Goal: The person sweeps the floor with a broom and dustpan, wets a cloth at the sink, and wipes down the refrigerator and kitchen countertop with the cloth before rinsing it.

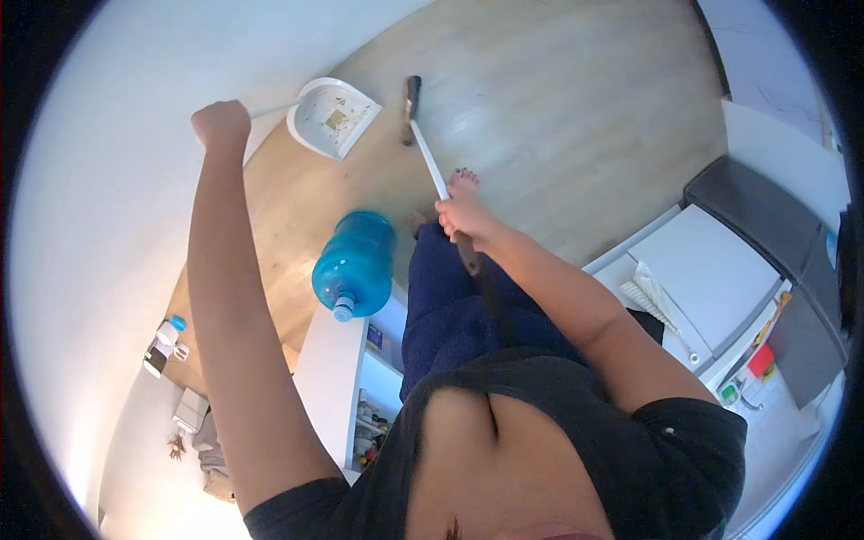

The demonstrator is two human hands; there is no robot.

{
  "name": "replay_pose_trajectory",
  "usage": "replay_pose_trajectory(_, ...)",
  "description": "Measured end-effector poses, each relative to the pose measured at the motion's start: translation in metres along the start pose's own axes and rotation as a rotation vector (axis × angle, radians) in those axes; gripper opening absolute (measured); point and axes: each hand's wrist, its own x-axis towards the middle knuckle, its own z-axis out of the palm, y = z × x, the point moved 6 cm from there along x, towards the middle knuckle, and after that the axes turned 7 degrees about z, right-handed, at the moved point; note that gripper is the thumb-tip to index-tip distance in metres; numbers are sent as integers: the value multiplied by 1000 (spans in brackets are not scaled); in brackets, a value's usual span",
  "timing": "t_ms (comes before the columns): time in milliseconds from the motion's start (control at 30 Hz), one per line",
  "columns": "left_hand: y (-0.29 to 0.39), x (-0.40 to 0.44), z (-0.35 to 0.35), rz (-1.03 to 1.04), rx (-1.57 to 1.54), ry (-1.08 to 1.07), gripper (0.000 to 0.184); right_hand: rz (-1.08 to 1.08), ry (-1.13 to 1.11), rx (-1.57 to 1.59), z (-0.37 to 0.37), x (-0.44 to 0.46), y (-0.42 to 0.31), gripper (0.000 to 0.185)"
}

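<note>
A white plastic dustpan [309,133] with brown debris [337,119] in it was near the white wall [207,45], the left hand [222,124] clenched around its thin handle. Just beside it was a white-handled broom with dark bristles [430,162], the right hand [463,219] wrapped around its shaft. The hands were well apart. Nearer the body stood a translucent blue water bottle [353,265], beside a white shelf unit [328,378].

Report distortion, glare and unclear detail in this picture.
Head view: corners black, and the left wall meets the floor along a bowed line. Head view: that wall glows brightest at lower left; small highlights glint on the blue jug. Head view: debris in the dustpan is too small to identify.
</note>
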Motion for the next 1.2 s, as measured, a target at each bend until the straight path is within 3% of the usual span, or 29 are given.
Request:
replay_pose_trajectory(100, -6, 11, -6, 34, 34, 26, 22, 32, -109, 69, 24, -1, -23, 6)
replay_pose_trajectory(200, -14, 15, -8, 60, 7, 34, 21, 61, -6, 257, 73, -20, -38, 4)
replay_pose_trajectory(333, -28, 28, 5, 146, -10, 45, 23, 95, 11, 362, 130, 29, -68, 11)
replay_pose_trajectory(467, -34, 29, 5, 197, 72, 145, 20, -37, -150, 288, 189, 83, -135, 19)
replay_pose_trajectory(600, -49, 16, -20, 199, 21, 221, 17, -136, -20, 223, 205, 103, -208, 28)
replay_pose_trajectory(800, -77, -26, -43, 255, -284, 549, 27, -291, 114, 127, 222, 89, -273, 41)
replay_pose_trajectory(867, -73, -44, -43, 316, -351, 835, 34, -344, 76, 118, 230, 88, -285, 39)
replay_pose_trajectory(1067, -61, -42, -13, 333, -329, 671, 38, -382, 98, 243, 247, 72, -287, 41)
replay_pose_trajectory(1200, -52, -44, -18, 334, -307, 711, 37, -369, 44, 270, 242, 71, -281, 48)
